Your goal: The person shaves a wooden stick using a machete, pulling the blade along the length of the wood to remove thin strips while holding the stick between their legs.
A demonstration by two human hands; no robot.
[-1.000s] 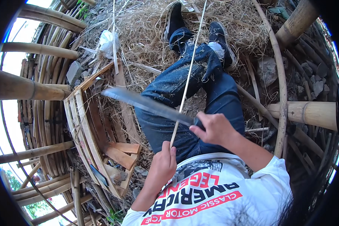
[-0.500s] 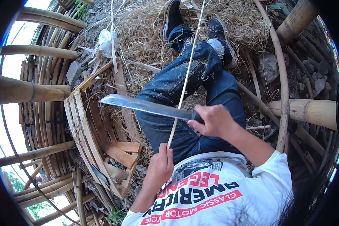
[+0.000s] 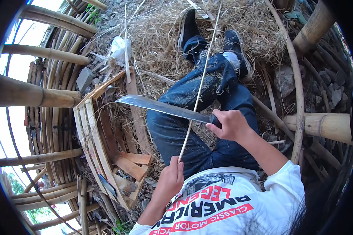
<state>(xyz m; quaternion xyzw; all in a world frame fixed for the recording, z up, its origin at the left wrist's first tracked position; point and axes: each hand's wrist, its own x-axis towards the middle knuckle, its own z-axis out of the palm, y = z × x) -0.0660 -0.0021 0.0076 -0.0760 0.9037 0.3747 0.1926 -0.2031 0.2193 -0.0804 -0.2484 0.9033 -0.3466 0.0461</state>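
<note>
1. Long, thin, pale bamboo strip (image 3: 203, 80): runs forward from the left hand (image 3: 171, 175), above the dark-blue denim trousers (image 3: 166, 137).
2. Long, straight, grey metal knife (image 3: 164, 109): in the right hand (image 3: 230, 124), crosswise over the strip, tip left.
3. Open, pale, slatted wooden crate (image 3: 95, 135): left of the trousers.
4. Crumpled white plastic bag (image 3: 119, 47): beyond the crate.
5. Curly, straw-coloured fibrous shavings (image 3: 259, 43): ahead, around the black shoes (image 3: 189, 28).
6. Long, curved, brown wooden pole (image 3: 298, 84): right of the trousers.
</note>
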